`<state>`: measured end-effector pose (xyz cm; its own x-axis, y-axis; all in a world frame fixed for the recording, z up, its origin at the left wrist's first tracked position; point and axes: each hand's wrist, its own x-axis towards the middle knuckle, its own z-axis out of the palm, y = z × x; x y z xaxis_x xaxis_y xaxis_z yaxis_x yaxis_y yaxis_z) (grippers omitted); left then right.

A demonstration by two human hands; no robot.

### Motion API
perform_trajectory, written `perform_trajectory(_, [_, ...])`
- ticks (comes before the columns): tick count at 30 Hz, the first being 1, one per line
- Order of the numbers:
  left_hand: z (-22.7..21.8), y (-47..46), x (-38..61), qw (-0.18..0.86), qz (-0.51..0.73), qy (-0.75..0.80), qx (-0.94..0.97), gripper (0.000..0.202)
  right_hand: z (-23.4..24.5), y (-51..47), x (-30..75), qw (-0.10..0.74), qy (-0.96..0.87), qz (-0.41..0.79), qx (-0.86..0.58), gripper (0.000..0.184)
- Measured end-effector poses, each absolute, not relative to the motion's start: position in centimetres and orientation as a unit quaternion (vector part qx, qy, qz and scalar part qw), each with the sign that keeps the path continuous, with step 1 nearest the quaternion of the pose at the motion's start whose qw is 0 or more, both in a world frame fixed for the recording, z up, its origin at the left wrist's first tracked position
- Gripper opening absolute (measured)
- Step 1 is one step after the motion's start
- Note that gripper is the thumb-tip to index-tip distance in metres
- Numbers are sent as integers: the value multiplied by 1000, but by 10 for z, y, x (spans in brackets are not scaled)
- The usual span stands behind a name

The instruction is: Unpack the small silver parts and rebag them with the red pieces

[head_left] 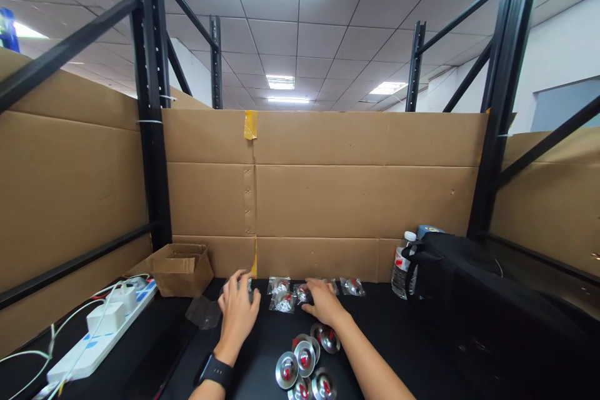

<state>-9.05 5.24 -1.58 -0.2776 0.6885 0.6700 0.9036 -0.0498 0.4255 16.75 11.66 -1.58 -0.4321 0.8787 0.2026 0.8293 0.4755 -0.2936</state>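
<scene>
My left hand (pixel 239 309) reaches to the back of the black table, its fingers curved and apart. A clear plastic packet (pixel 248 284) shows partly behind its fingertips. My right hand (pixel 325 303) is over the row of packets with thumb and fingers spread, close to a bagged silver piece (pixel 302 294); whether it touches this is unclear. To the left of that lie stacked bagged pieces (pixel 282 301), and another packet (pixel 351 286) lies farther right. Several loose shiny metal discs with red centres (pixel 305 357) are clustered in front, beside my right forearm.
An open cardboard box (pixel 182 269) and a white power strip (pixel 115 331) with plugs and cables are on the left. A clear plastic piece (pixel 204 312) lies near the box. At right stand a water bottle (pixel 402 265) and a black bag (pixel 473 300). Cardboard walls (pixel 328 200) enclose the table.
</scene>
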Motion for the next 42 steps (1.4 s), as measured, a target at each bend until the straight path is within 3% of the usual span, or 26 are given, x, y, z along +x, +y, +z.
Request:
perform_trajectory(8, [-22, 49, -67, 22, -454, -581, -675, 28, 5, 119, 138, 114, -863, -30, -491, 29])
perform_trajectory(11, [-24, 52, -60, -62, -502, -554, -661, 26, 17, 116, 137, 174, -856, 43, -484, 29])
perform_trajectory(14, [-24, 53, -52, -180, -552, -520, -626, 37, 31, 100, 145, 273, -851, 125, -432, 24])
perform_trajectory(18, [-19, 42, -39, -271, -517, -459, -670, 53, 53, 64, 162, 328, -843, 169, -391, 19])
perform_trajectory(28, [-3, 16, -19, -266, -378, -414, -784, 8, 58, 28, 202, 267, -844, 274, -377, 18])
perform_trajectory(32, [-1, 14, -23, -295, -359, -398, -791, 11, 57, 28, 205, 285, -858, 217, -369, 21])
perform_trajectory(42, [-6, 15, -25, -304, -328, -394, -803, 25, 78, 9, 200, 143, -895, 51, -420, 33])
